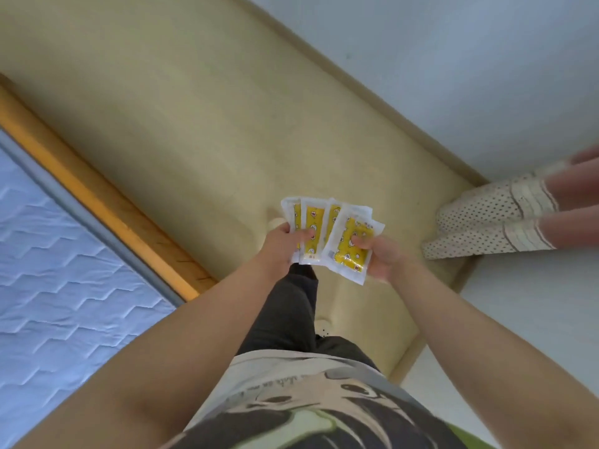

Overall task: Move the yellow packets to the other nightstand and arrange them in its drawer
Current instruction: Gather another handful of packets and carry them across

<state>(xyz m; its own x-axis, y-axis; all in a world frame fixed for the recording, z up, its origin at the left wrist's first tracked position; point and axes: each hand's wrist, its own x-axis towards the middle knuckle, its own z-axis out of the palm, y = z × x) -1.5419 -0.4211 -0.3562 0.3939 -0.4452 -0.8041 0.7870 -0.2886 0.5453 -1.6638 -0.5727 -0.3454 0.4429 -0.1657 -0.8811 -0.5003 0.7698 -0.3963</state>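
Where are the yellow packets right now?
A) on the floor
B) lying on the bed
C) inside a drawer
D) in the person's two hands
D: the yellow packets are fanned out, gripped by the left hand and the right hand, up above the floor.

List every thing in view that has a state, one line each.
yellow packets: fanned out, held above the floor, shared between both hands.
left hand: grips the left part of the fan, thumb on the front.
right hand: grips the right part of the fan, thumb on the front.
mattress: lies inside the bed frame.
dotted slippers: worn on another person's feet, beside the wall.
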